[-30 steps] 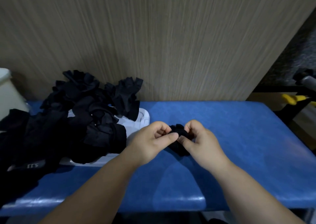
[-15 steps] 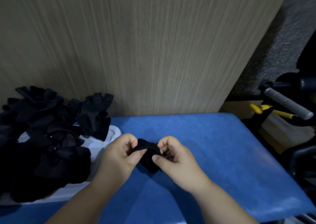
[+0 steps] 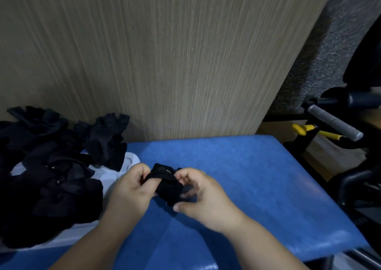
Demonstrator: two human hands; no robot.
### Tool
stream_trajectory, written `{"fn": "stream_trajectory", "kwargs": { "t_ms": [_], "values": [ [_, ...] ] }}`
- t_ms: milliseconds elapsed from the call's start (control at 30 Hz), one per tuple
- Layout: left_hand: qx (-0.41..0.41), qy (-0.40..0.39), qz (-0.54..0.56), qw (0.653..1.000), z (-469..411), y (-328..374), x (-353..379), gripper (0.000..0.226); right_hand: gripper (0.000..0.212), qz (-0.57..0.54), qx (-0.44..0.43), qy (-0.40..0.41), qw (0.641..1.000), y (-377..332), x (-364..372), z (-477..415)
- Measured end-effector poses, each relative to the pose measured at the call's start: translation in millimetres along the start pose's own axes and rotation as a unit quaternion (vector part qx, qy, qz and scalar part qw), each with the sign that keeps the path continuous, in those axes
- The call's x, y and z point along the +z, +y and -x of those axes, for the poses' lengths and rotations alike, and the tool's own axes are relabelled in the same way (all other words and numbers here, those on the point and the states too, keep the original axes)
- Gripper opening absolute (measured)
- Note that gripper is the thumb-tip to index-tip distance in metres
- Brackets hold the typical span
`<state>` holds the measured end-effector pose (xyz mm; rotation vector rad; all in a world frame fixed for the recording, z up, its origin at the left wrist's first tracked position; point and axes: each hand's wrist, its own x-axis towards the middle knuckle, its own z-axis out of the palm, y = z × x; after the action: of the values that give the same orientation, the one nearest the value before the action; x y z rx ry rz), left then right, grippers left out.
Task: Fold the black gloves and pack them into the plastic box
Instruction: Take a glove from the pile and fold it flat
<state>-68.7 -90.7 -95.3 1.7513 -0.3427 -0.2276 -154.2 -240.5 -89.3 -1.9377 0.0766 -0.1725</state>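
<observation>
- Where it meets the wood-grain wall panel [image 3: 165, 63], the blue desk [image 3: 247, 187] spans the lower frame.
- Loose black gloves [image 3: 51, 176] lie heaped at the left, spilling over the white plastic box [image 3: 132, 160] (only its rim and a corner show).
- Left hand [image 3: 129, 189] and right hand [image 3: 206, 197] meet over the desk, just right of the box.
- Fingers of both hands are curled tight on one rolled black glove [image 3: 168, 185] between them.
- Yellow-handled tool [image 3: 301, 129] sits off the desk, far right.

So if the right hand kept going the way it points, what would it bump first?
Probably the left hand; only the folded glove they both hold lies between them.
</observation>
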Motion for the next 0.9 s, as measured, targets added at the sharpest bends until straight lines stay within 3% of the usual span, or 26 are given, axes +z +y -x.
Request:
{"fn": "stream_trajectory", "kwargs": {
  "t_ms": [100,267,433,533,733,900],
  "values": [
    [-0.023,-0.023,-0.002,0.999,3,3,2,0.042,0.029,0.068,-0.026,0.054,0.996,6,2,-2],
    [-0.027,-0.028,0.052,0.998,6,6,11,0.028,0.038,0.135,-0.061,0.140,0.979,10,1,-4],
    [0.024,-0.079,-0.019,0.996,10,6,6,0.023,0.024,0.038,-0.011,0.205,0.978,12,0,-6],
    [0.037,-0.080,-0.029,0.996,13,8,7,0.024,0.035,-0.016,0.019,0.228,0.973,12,-4,-7],
    [0.049,-0.027,-0.029,0.998,12,9,8,0.039,0.030,-0.021,0.030,0.235,0.971,4,4,-4],
    [0.021,-0.056,-0.041,0.997,12,7,8,0.033,0.026,-0.112,0.045,0.183,0.976,-7,2,-3]
  ]
}}
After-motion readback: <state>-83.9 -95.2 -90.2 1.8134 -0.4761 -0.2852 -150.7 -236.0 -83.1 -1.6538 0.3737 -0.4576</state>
